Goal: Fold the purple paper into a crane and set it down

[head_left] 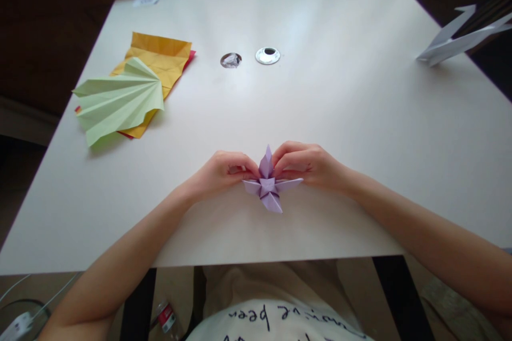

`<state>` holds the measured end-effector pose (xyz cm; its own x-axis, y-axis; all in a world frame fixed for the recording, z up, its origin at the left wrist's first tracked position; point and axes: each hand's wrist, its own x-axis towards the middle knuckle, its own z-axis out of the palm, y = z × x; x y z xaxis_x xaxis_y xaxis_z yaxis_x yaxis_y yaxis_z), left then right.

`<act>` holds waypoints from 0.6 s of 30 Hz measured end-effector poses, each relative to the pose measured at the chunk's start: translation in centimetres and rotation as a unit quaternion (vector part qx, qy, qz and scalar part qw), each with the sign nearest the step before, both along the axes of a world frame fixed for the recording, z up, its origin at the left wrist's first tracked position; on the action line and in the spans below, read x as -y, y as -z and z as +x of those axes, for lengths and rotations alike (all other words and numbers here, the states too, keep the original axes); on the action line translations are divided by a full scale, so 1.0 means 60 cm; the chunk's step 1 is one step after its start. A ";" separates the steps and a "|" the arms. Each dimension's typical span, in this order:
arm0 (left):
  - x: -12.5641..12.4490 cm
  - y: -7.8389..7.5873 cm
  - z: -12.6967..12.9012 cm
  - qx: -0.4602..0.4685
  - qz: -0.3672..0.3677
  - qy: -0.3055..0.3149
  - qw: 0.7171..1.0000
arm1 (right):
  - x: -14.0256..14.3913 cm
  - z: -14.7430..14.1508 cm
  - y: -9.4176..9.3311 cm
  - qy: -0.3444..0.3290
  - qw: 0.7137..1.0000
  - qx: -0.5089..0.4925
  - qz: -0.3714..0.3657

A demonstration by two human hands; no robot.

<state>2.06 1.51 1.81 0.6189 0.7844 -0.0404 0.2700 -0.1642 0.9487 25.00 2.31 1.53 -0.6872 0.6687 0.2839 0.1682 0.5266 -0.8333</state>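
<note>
A four-pointed lavender origami star (268, 186) sat in a two-handed pinch.
The left hand (230, 168) and right hand (306, 164) were each clamped on the folded paper's far side, flanking its far point, above the white table (340, 112) near the front edge; whether it touched the surface could not be told. Light, matched pressure close to the creases seemed best, sparing the thin points from buckling and the small square center from skewing.

Open passage crosses the table (344, 101) between two obstacles, pleated green paper (120, 98) and folded white paper (450, 49).
</note>
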 end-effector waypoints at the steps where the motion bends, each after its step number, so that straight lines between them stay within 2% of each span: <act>1: 0.000 0.000 0.000 -0.004 0.006 -0.002 1.000 | 0.000 0.000 -0.001 0.000 1.000 0.001 0.003; 18: 0.000 -0.012 0.001 -0.019 0.010 -0.006 1.000 | 0.002 0.004 -0.006 0.002 1.000 0.019 0.011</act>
